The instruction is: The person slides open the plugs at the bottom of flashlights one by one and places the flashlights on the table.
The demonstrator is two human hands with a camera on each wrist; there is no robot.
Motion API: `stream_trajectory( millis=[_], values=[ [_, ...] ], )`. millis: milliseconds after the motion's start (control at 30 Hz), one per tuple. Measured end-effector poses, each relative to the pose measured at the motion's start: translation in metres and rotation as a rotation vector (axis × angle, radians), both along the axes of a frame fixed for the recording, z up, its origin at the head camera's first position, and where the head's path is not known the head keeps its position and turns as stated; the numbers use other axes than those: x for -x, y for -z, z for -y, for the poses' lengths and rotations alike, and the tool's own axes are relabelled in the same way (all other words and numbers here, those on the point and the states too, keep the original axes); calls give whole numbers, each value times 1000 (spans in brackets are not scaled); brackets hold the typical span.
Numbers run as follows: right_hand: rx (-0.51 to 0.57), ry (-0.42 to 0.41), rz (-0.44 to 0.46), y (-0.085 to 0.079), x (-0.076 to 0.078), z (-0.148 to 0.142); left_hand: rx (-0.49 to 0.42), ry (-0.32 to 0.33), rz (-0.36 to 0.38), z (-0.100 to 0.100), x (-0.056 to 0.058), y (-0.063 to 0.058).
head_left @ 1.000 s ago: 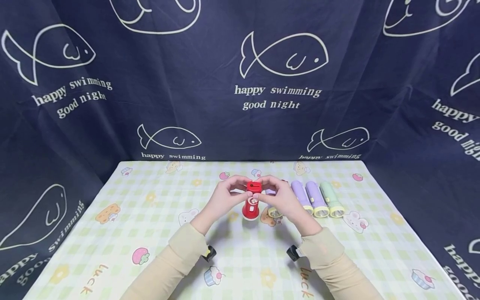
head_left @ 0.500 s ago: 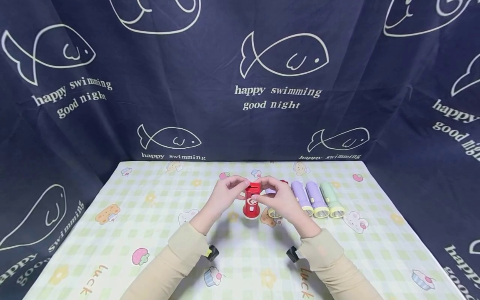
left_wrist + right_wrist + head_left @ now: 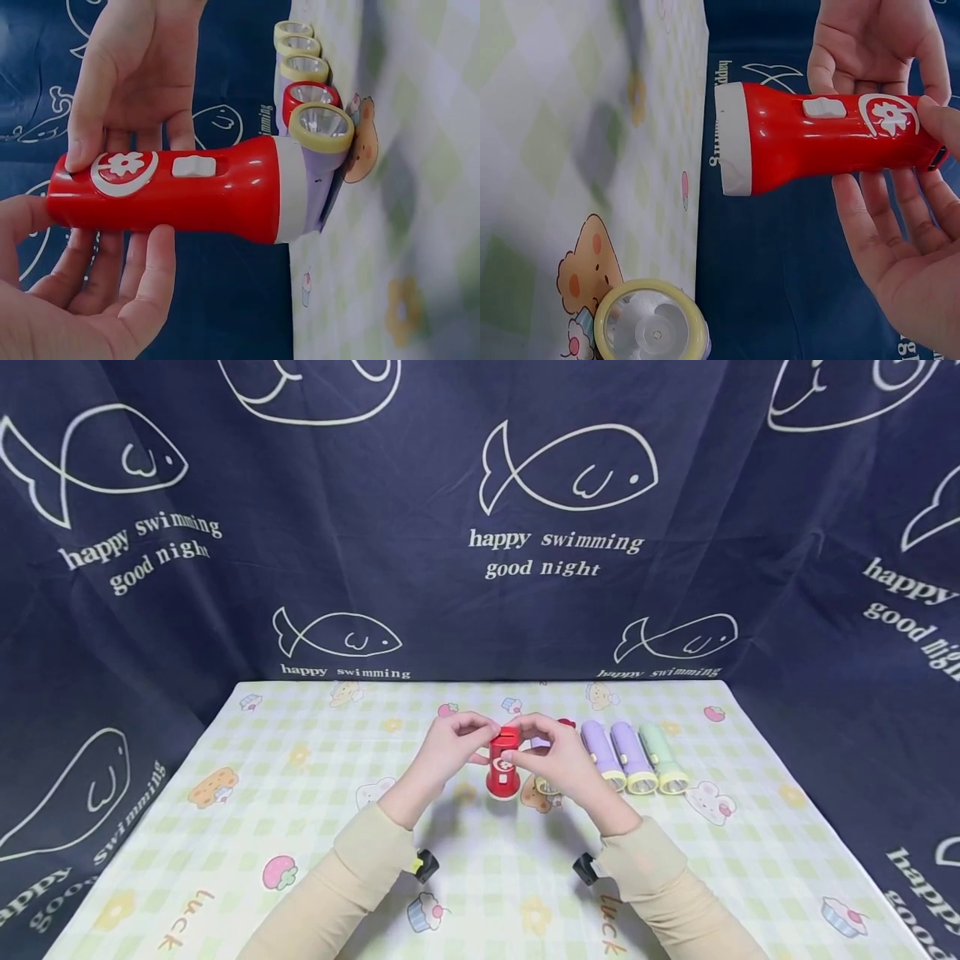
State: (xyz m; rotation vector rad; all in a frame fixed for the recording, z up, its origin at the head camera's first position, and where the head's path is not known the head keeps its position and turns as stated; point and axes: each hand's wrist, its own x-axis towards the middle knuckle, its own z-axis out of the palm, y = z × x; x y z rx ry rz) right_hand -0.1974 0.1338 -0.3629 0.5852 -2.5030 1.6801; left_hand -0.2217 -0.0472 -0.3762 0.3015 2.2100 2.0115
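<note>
A red flashlight point(image 3: 503, 782) with a white lens ring hangs over the table, lens end down and tail end up. Its white switch point(image 3: 193, 166) and a white flower emblem point(image 3: 124, 171) face the head camera. My left hand point(image 3: 444, 760) holds it near the tail, thumb at the top edge and fingers along the side. From the other side my right hand point(image 3: 558, 758) grips the upper body, its thumb on the front beside the emblem. In the right wrist view a small black part point(image 3: 938, 157) shows at the tail edge.
To the right lie two purple flashlights point(image 3: 634, 758) and a green flashlight point(image 3: 662, 756) in a row. Another red flashlight point(image 3: 310, 94) and a nearer purple flashlight point(image 3: 322, 129) are mostly behind my right hand in the head view. A dark fish-print curtain point(image 3: 435, 527) rises behind the table.
My left thumb has moved from the flashlight's front up to its tail edge. The tail end has tipped slightly away, uncovering more of the front. The right hand has hardly moved.
</note>
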Motion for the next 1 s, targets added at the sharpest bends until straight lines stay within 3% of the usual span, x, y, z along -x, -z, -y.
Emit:
stream_trajectory(
  millis=[267, 633, 900, 1000],
  values=[
    [53, 34, -32, 25, 14, -6, -20, -35, 0, -3, -3, -7],
    [97, 56, -67, 28, 13, -3, 7, -58, -16, -4, -4, -11],
    [110, 54, -75, 26, 12, -3, 36, -62, -22, -4, -26, -41],
    [102, 52, -71, 26, 13, -3, 32, -64, -21, -3, -28, -43]
  ],
)
